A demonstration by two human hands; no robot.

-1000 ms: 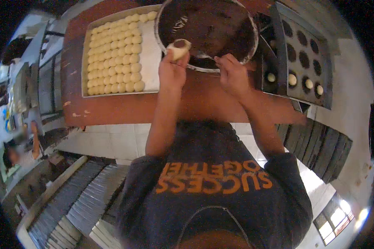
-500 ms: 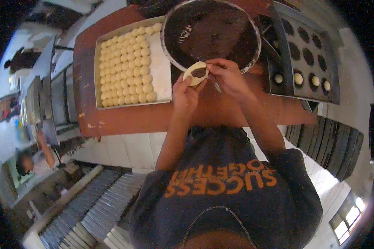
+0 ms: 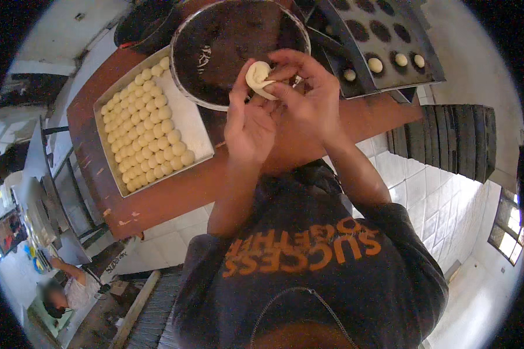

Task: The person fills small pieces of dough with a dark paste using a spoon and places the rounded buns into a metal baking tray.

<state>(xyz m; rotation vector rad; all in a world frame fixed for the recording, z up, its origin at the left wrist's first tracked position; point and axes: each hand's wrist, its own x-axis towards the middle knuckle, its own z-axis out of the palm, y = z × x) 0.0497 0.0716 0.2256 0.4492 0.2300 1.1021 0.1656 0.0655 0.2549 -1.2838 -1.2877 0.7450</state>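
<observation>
The left hand [image 3: 250, 132] cups the dough piece [image 3: 258, 75] with its fingers gripping the left side, and the fingers of the right hand [image 3: 312, 96] pinch its folded rim. The dough piece is in the air, beyond the near edge of the table [image 3: 169, 203]. If the pinch is uneven, the fold may open; if the pull is too strong, thin dough could tear. I cannot see what is inside it.

Toward the table's left edge, dough balls [image 3: 148, 128] touch one another in a shallow tray [image 3: 187, 123]; such close packing may make them stick. Just right of it, the round basin [image 3: 215, 107] holds dark paste [image 3: 247, 35]; a loosened grip could drop the dough piece there. Near the table's right end, three pale balls [image 3: 401, 59] sit apart on a dark baking tray [image 3: 413, 82]; a bump might roll them.
</observation>
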